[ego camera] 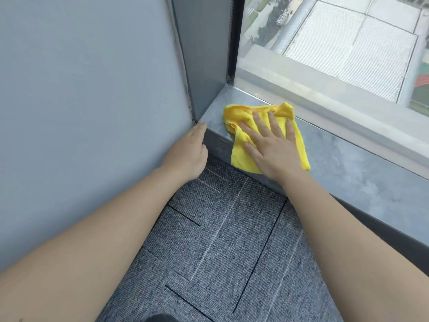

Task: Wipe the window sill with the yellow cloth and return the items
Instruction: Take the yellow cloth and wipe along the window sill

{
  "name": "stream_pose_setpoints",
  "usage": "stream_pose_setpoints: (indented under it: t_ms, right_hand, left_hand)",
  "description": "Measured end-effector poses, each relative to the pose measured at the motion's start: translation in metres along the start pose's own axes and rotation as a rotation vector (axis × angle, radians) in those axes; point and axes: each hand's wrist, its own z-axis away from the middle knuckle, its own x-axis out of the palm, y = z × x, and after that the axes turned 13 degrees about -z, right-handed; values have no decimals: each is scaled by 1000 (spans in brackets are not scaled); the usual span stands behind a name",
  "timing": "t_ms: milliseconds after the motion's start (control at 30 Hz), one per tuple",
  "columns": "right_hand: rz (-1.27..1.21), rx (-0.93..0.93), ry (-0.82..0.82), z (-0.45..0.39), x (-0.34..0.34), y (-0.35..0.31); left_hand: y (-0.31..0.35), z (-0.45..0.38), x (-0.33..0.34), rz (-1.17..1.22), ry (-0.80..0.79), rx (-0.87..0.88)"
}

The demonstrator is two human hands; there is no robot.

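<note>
Fingers [260,123] spread flat, hiding yellow cloth's [241,141] middle.

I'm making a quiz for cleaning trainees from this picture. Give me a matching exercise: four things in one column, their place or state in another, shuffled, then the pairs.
Things:
1. yellow cloth
2. right hand
3. left hand
4. carpet

Places or states:
A. pressed flat on the cloth, fingers spread
B. rests at the sill's left corner by the wall
C. covers the floor below the sill
D. crumpled on the window sill

Pairs: 1-D, 2-A, 3-B, 4-C
</note>
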Motion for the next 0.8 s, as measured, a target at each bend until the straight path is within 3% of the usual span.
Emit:
stream_pose_setpoints:
  t_ms: [100, 300, 400, 500, 800]
  right_hand:
    - [16, 11, 0, 19, 0, 13]
    - [-92, 455, 105, 6, 2, 1]
    - [-149, 556, 151, -15, 6, -18]
    - [-129, 510, 165, -27, 11, -30]
    - [-18, 138, 71, -53, 8, -41]
  left_hand:
    - [3, 0, -2, 16, 6, -28]
    - [7, 3, -5, 121, 9, -60]
    - [7, 2, -9, 238, 47, -100]
    - [6, 2, -10, 362, 111, -126]
    - [1, 10, -6, 552, 214, -126]
